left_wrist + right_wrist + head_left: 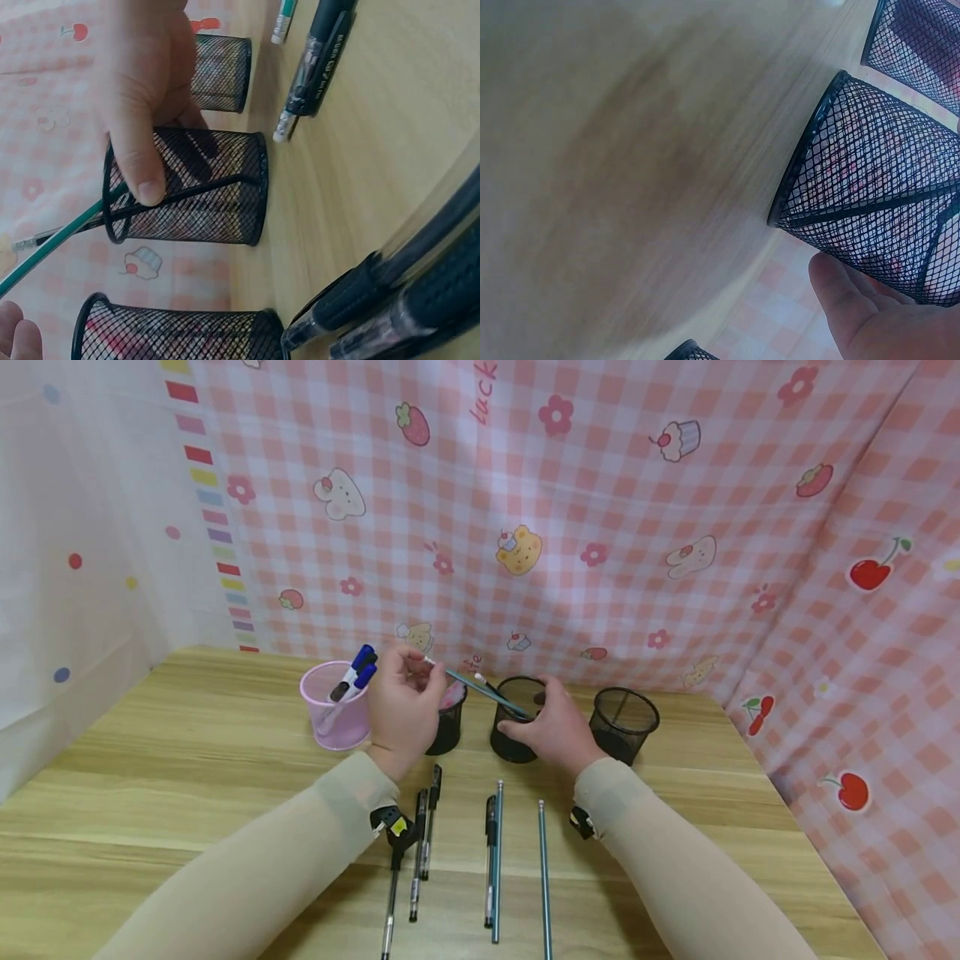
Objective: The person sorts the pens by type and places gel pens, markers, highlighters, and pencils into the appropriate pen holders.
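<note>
A green pencil [480,685] with a white eraser end is pinched between the thumb and fingers of my left hand [405,714]. It slants down to the right, its lower end inside the mouth of a black mesh pen holder [512,747]. My right hand [557,727] grips that holder from the right, the thumb over its near rim. Another pencil [195,190], dark behind the mesh, leans inside the holder in the left wrist view. In the right wrist view, fingers of the right hand [885,326] touch the mesh wall.
To the left stand a pink holder [318,724] with several markers and a black mesh holder [447,737] partly behind my left hand. Another black mesh holder [618,739] is at right. Several black pens [417,856] and two pencils [543,868] lie nearer on the wooden table.
</note>
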Action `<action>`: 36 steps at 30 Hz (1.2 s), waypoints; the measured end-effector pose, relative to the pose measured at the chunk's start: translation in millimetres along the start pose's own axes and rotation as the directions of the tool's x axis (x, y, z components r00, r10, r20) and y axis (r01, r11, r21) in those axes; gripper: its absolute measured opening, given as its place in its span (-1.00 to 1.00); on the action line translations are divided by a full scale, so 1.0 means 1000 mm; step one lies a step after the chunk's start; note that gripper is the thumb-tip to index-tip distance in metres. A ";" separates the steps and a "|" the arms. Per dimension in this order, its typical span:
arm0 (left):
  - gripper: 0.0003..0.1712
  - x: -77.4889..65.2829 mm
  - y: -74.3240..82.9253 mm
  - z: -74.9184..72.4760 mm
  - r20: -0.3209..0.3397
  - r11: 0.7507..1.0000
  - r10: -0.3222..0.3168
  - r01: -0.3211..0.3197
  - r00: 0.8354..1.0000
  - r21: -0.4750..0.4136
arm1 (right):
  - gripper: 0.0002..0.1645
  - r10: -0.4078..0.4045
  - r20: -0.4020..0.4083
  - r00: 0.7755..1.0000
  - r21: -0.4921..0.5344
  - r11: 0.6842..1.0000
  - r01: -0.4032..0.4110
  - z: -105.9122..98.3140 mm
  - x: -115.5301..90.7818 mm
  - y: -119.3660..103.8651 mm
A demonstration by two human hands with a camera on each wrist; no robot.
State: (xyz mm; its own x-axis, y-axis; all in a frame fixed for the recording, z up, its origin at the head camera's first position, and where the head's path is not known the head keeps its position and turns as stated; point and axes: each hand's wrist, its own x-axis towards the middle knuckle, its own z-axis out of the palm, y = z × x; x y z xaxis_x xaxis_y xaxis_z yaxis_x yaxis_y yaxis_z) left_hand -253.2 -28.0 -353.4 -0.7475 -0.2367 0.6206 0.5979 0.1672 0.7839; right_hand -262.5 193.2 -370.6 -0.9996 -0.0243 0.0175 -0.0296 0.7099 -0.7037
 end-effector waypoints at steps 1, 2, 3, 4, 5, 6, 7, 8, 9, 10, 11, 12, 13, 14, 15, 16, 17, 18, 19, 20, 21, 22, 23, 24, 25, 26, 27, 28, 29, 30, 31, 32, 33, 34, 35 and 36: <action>-0.79 -0.001 0.000 0.001 0.003 1.000 -0.001 0.001 1.000 0.019 | 0.30 0.000 -0.001 1.000 -0.001 1.000 0.000 0.000 0.000 0.000; -0.80 -0.002 0.000 0.002 0.007 0.999 -0.006 0.006 1.000 0.033 | 0.30 0.001 -0.002 1.000 -0.001 1.000 -0.001 0.000 0.000 0.000; -0.80 -0.003 0.000 0.003 0.016 0.999 -0.014 0.014 1.000 0.040 | 0.30 0.001 -0.003 1.000 -0.003 1.000 -0.001 0.000 0.000 0.000; -0.80 -0.004 0.001 0.004 0.026 0.999 -0.027 0.026 0.999 0.046 | 0.30 0.000 -0.004 1.000 -0.004 1.000 0.000 0.000 0.000 0.000; -0.80 -0.005 0.002 0.005 0.037 0.998 -0.039 0.037 0.999 0.050 | 0.30 0.000 -0.005 1.000 -0.005 1.000 0.000 0.000 0.000 -0.001; -0.81 -0.006 0.002 0.006 0.051 0.998 -0.051 0.048 0.997 0.049 | 0.29 0.000 -0.005 1.000 -0.006 1.000 0.000 0.000 0.000 -0.001; -0.82 -0.007 0.003 0.007 0.062 0.997 -0.061 0.058 0.996 0.045 | 0.29 -0.001 -0.005 1.000 -0.008 1.000 0.000 0.001 0.000 -0.001; -0.83 -0.008 0.004 0.008 0.071 0.997 -0.067 0.064 0.995 0.048 | 0.29 -0.001 -0.005 1.000 -0.009 1.000 0.000 0.001 0.000 -0.001; -0.83 -0.009 0.004 0.009 0.080 0.996 -0.070 0.066 0.994 0.054 | 0.29 0.000 -0.006 1.000 -0.011 1.000 0.000 0.001 0.000 -0.001; -0.84 -0.009 0.004 0.009 0.086 0.996 -0.069 0.064 0.994 0.068 | 0.29 -0.001 -0.007 1.000 -0.012 1.000 0.001 0.001 0.000 -0.001; -0.85 -0.010 0.004 0.010 0.091 0.995 -0.065 0.057 0.994 0.083 | 0.29 -0.001 -0.008 1.000 -0.011 1.000 0.001 0.001 0.000 -0.001; -0.85 -0.011 0.004 0.010 0.098 0.994 -0.060 0.051 0.993 0.097 | 0.29 -0.001 -0.007 1.000 -0.010 1.000 0.000 0.001 0.000 -0.001; -0.85 -0.011 0.005 0.011 0.105 0.993 -0.055 0.043 0.993 0.110 | 0.29 0.000 -0.007 1.000 -0.009 1.000 0.000 0.001 0.000 -0.001; -0.85 -0.012 0.005 0.011 0.114 0.992 -0.050 0.036 0.992 0.123 | 0.30 -0.001 -0.008 1.000 -0.009 1.000 0.000 0.001 0.000 -0.001; -0.85 -0.012 0.005 0.011 0.122 0.991 -0.045 0.029 0.991 0.130 | 0.30 -0.001 -0.008 1.000 -0.008 1.000 0.001 0.001 0.000 -0.001; -0.84 -0.013 0.005 0.012 0.130 0.990 -0.044 0.026 0.991 0.136 | 0.30 -0.001 -0.009 1.000 -0.007 1.000 0.001 0.001 0.000 -0.001; -0.83 -0.013 0.004 0.012 0.138 0.990 -0.047 0.028 0.989 0.139 | 0.30 -0.001 -0.009 1.000 -0.007 1.000 0.001 0.001 0.000 -0.001; -0.83 -0.013 0.004 0.012 0.145 0.989 -0.053 0.032 0.988 0.144 | 0.30 -0.001 -0.010 1.000 -0.008 1.000 0.001 0.001 0.000 -0.001; -0.83 -0.014 0.004 0.013 0.152 0.988 -0.060 0.037 0.987 0.149 | 0.30 -0.001 -0.012 1.000 -0.010 1.000 0.001 0.001 0.000 -0.001; -0.84 -0.014 0.004 0.013 0.160 0.987 -0.069 0.044 0.985 0.154 | 0.30 0.000 -0.012 1.000 -0.012 1.000 0.000 0.001 0.000 -0.001; -0.84 -0.014 0.004 0.013 0.166 0.986 -0.076 0.050 0.983 0.159 | 0.30 0.000 -0.013 1.000 -0.012 1.000 -0.001 0.001 0.000 -0.001; -0.84 -0.014 0.004 0.013 0.174 0.985 -0.084 0.056 0.981 0.164 | 0.30 0.002 -0.012 1.000 -0.012 1.000 -0.002 0.001 0.000 -0.002; -0.85 -0.013 0.004 0.013 0.181 0.984 -0.090 0.059 0.979 0.167 | 0.30 0.002 -0.012 1.000 -0.011 1.000 -0.003 0.001 0.000 -0.002; -0.85 -0.013 0.004 0.013 0.187 0.984 -0.094 0.062 0.978 0.170 | 0.30 0.003 -0.012 1.000 -0.010 1.000 -0.003 0.001 0.000 -0.002; -0.85 -0.013 0.004 0.013 0.193 0.983 -0.098 0.065 0.976 0.173 | 0.30 0.005 -0.012 1.000 -0.008 1.000 -0.005 0.001 0.000 -0.002; -0.84 -0.013 0.004 0.013 0.200 0.983 -0.101 0.067 0.975 0.174 | 0.30 0.005 -0.012 1.000 -0.006 1.000 -0.005 0.001 0.000 -0.002; -0.83 -0.012 0.004 0.013 0.205 0.982 -0.103 0.068 0.973 0.174 | 0.30 0.005 -0.013 1.000 -0.005 1.000 -0.005 0.001 0.000 -0.002; -0.83 -0.012 0.004 0.012 0.208 0.983 -0.105 0.069 0.972 0.173 | 0.30 0.005 -0.014 1.000 -0.005 1.000 -0.005 0.001 0.000 -0.002; -0.82 -0.012 0.004 0.012 0.210 0.982 -0.107 0.071 0.972 0.173 | 0.29 0.003 -0.016 1.000 -0.006 1.000 -0.003 0.001 0.000 -0.002; -0.82 -0.011 0.005 0.011 0.212 0.982 -0.110 0.073 0.971 0.176 | 0.30 0.002 -0.016 1.000 -0.007 1.000 -0.002 0.001 0.000 -0.001; -0.81 -0.011 0.005 0.011 0.213 0.981 -0.113 0.075 0.971 0.179 | 0.30 0.001 -0.017 1.000 -0.007 1.000 -0.001 0.001 0.000 -0.001; -0.81 -0.011 0.005 0.010 0.214 0.980 -0.116 0.077 0.970 0.181 | 0.30 0.000 -0.017 1.000 -0.008 1.000 0.000 0.001 0.000 -0.001; -0.80 -0.011 0.006 0.010 0.213 0.980 -0.119 0.081 0.970 0.182 | 0.30 -0.001 -0.018 1.000 -0.009 1.000 0.001 0.001 0.001 -0.001; -0.80 -0.011 0.006 0.009 0.214 0.979 -0.125 0.086 0.969 0.183 | 0.30 -0.001 -0.017 1.000 -0.010 1.000 0.001 0.002 0.001 -0.001; -0.80 -0.011 0.006 0.009 0.216 0.979 -0.131 0.091 0.968 0.183 | 0.30 -0.002 -0.017 1.000 -0.010 1.000 0.002 0.002 0.001 -0.001; -0.79 -0.011 0.006 0.009 0.218 0.978 -0.134 0.095 0.967 0.183 | 0.30 -0.002 -0.015 1.000 -0.009 1.000 0.002 0.002 0.001 -0.001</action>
State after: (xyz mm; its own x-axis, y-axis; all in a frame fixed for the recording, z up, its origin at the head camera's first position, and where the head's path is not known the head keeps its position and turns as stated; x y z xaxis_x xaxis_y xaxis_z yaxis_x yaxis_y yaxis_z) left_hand -244.3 -15.6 -355.0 -0.8661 -0.0427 0.4981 0.4611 0.3166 0.8289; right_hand -263.4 191.4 -371.5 -0.9994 -0.0153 0.0300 -0.0319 0.7165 -0.6969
